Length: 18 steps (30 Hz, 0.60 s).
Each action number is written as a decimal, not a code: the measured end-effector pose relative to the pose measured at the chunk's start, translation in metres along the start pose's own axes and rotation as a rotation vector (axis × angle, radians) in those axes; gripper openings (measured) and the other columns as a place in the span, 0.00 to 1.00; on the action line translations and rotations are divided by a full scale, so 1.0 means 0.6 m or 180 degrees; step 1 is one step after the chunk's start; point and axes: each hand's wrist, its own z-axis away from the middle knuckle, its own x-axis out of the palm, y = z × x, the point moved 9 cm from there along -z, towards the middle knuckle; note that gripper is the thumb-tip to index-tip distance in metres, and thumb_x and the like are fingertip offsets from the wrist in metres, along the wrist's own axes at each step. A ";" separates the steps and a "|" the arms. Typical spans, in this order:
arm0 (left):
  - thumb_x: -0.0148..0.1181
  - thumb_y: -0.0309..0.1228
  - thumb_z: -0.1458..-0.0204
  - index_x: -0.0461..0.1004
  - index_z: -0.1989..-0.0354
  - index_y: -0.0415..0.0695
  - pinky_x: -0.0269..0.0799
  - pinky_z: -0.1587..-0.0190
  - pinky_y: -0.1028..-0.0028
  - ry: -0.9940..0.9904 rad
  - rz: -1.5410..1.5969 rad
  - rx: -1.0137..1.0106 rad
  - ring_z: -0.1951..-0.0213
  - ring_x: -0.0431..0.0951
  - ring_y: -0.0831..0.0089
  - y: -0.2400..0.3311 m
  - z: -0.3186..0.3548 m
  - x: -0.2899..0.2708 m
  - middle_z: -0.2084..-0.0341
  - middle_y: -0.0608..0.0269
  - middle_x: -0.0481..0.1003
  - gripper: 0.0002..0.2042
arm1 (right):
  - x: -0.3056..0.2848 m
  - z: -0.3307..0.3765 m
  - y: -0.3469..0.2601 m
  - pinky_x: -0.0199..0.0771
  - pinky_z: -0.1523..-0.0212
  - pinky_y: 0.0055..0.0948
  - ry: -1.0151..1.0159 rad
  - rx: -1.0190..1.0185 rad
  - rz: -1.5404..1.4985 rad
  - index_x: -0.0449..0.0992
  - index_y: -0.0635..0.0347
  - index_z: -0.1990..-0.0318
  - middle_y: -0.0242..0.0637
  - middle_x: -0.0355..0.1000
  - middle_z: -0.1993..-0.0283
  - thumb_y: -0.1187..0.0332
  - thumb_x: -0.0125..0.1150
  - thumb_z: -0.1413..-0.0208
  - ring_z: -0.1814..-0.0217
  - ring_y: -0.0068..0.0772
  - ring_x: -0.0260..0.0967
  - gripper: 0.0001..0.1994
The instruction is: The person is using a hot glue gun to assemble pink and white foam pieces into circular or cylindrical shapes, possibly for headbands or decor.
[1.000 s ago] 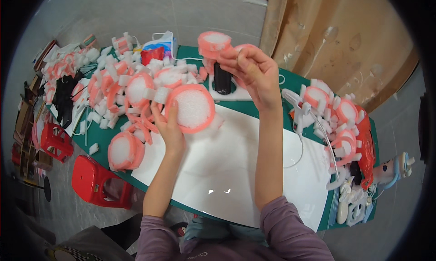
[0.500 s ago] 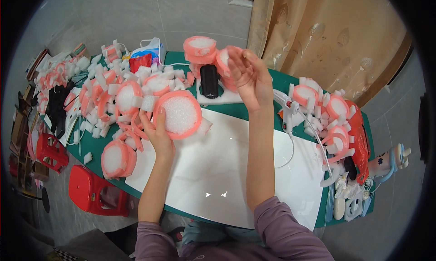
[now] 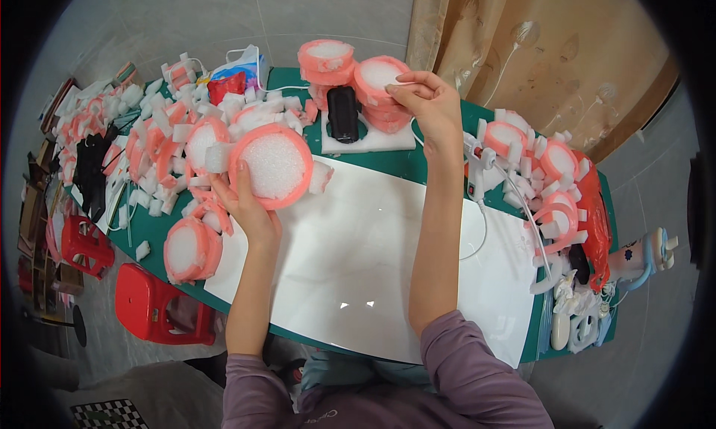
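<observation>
My left hand (image 3: 252,214) is closed on a round foam disc (image 3: 274,165), white and bubbly in the middle with a pink foam rim. White foam blocks stick out from the disc on both sides. My right hand (image 3: 432,108) is raised at the far side of the table, thumb and forefinger bent close together. Its fingertips overlap the top disc (image 3: 378,74) of a pink-rimmed stack; whether they pinch something small cannot be made out. A second stack of foam discs (image 3: 327,52) rises to its left, behind a black oblong device (image 3: 343,116) on a white foam base.
A glossy white sheet (image 3: 350,265) covers the middle of the green table. Pink and white foam pieces (image 3: 160,149) heap up on the left, with more rings (image 3: 558,160) on the right near a white cabled tool (image 3: 477,171). Red stools (image 3: 145,309) stand at left; a tumbler (image 3: 638,261) is far right.
My right hand, earlier raised with fingers spread, has bent its fingers together beside the right stack. My left hand has shifted slightly left with the foam disc.
</observation>
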 end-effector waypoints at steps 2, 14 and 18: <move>0.51 0.30 0.49 0.52 0.46 0.44 0.61 0.49 0.73 0.0110 0.0109 -0.0154 0.49 0.61 0.71 0.000 0.004 0.000 0.50 0.59 0.58 0.23 | -0.027 -0.010 0.010 0.68 0.74 0.17 0.0249 -0.0175 0.0747 0.71 0.68 0.67 0.35 0.71 0.78 0.79 0.59 0.58 0.76 0.22 0.69 0.08; 0.49 0.36 0.48 0.51 0.46 0.52 0.63 0.48 0.63 0.0406 0.0903 -0.0612 0.47 0.61 0.65 -0.023 -0.010 -0.025 0.49 0.61 0.58 0.22 | 0.026 -0.021 0.029 0.56 0.80 0.16 -0.0059 -0.0848 0.1703 0.73 0.65 0.69 0.25 0.60 0.83 0.78 0.52 0.53 0.81 0.14 0.55 0.04; 0.50 0.37 0.49 0.51 0.46 0.50 0.63 0.47 0.61 0.0336 0.1013 -0.0590 0.47 0.61 0.64 -0.034 -0.027 -0.043 0.49 0.59 0.59 0.22 | 0.075 -0.009 0.028 0.59 0.77 0.20 -0.0073 -0.1068 0.1270 0.74 0.62 0.69 0.33 0.63 0.83 0.79 0.52 0.57 0.80 0.20 0.59 0.07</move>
